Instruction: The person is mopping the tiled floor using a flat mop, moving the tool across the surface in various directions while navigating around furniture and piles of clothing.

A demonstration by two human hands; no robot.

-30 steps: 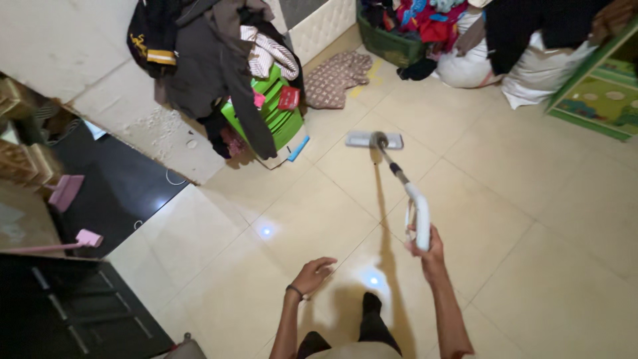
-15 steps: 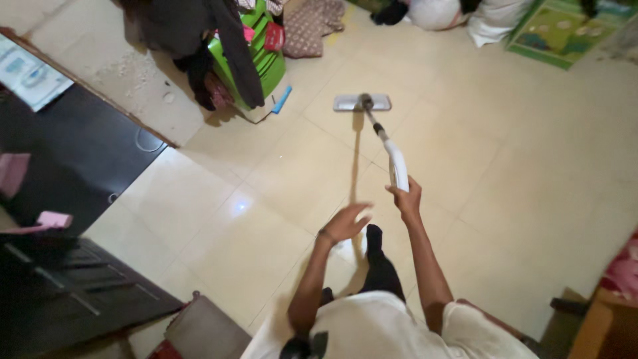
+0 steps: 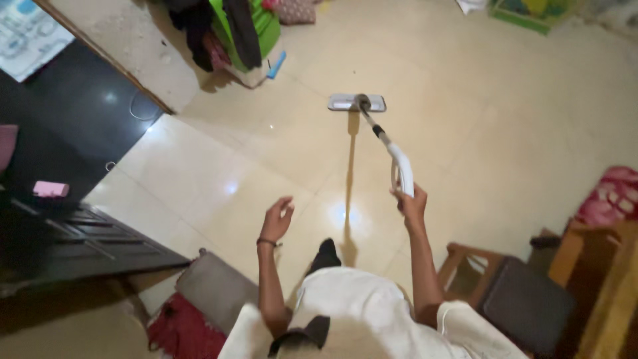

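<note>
Plenty of open tile ahead and right of my mop head, nothing blocking there. Up left, a green bin draped in clothes crowds that corner. My left hand hangs free over bare floor. A stool sits just beside my right arm, a mat by my left.

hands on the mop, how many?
1. The right hand grips the white handle of the mop. The left hand is open in the air, apart from it, holding nothing.
</note>
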